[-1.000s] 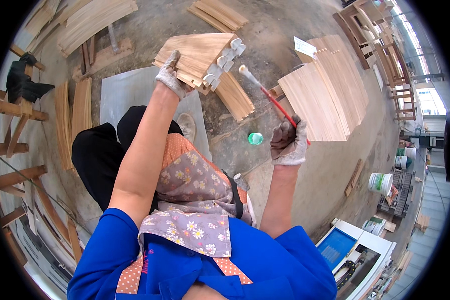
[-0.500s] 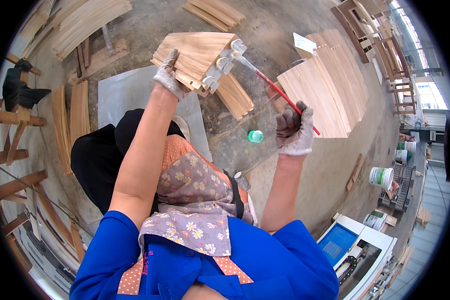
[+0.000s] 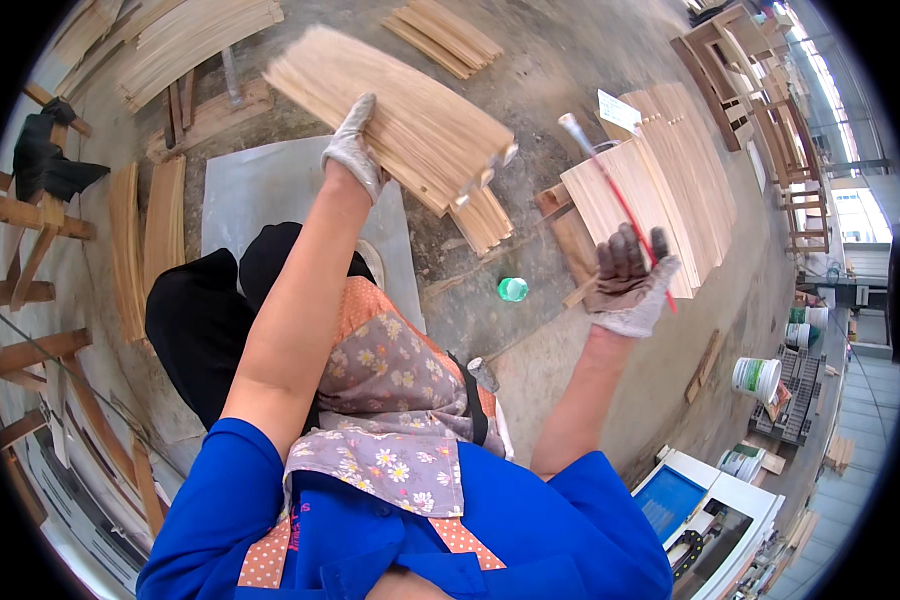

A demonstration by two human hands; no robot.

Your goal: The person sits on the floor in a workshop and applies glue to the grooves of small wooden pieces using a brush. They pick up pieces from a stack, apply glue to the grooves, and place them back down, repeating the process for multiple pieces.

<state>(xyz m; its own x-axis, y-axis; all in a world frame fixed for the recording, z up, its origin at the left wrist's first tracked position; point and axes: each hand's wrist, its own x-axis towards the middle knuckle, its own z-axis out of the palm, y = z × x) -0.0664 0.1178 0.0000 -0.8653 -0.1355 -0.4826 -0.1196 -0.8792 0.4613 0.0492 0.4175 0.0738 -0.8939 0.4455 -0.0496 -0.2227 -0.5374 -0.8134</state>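
Note:
My gloved left hand (image 3: 354, 152) grips a stack of light wooden slats (image 3: 400, 105) by its near edge. The stack is raised and slants down to the right. Pale, rounded tips at its right end are partly turned from view. On the right, my gloved right hand (image 3: 632, 282) is closed around the thin red handle of a brush (image 3: 622, 197), some fingers only loosely curled. The brush's pale head points up and away, apart from the stack. A small green container (image 3: 513, 289) stands on the floor between my hands.
Beyond my right hand lie rows of pale boards (image 3: 685, 170) with a white paper (image 3: 619, 110) on them. More slats (image 3: 440, 38) lie at the back and left. A grey sheet (image 3: 255, 195) covers floor by my knees. White buckets (image 3: 756, 378) stand far right.
The slat stack has swung, its tips turning down and to the right. My right hand has moved right and drawn the brush away from those tips.

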